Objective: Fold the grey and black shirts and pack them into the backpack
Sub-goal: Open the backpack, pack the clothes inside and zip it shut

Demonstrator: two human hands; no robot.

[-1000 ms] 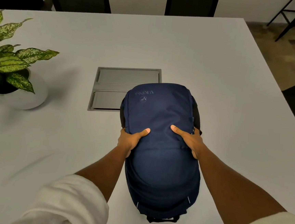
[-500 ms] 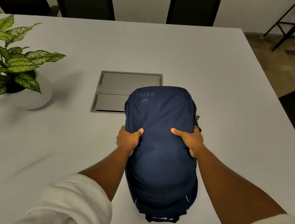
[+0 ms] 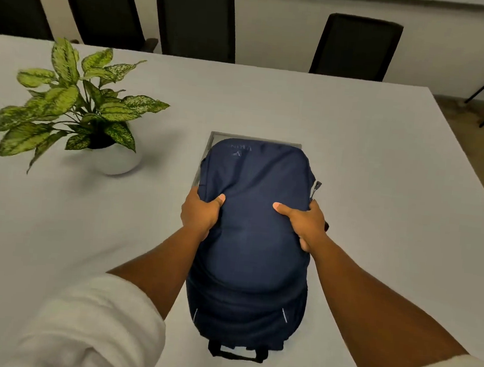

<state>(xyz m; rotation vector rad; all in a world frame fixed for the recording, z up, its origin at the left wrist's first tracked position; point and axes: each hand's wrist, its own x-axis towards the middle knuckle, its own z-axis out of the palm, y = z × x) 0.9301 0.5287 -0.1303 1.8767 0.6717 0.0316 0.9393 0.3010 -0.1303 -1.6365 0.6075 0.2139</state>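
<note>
Head view: two hands, left (image 3: 200, 213) and right (image 3: 306, 225), fingers gripping one navy backpack (image 3: 251, 242).

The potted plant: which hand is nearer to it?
Left. The left hand grips the backpack's side facing the potted plant; the right hand grips the far side.

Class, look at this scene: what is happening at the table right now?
A person grips a navy backpack with both hands, the left hand on one side and the right hand on the other. The pack lies on the white table, bulging, over a grey metal panel. No shirts are visible. A potted plant stands to the left.
</note>
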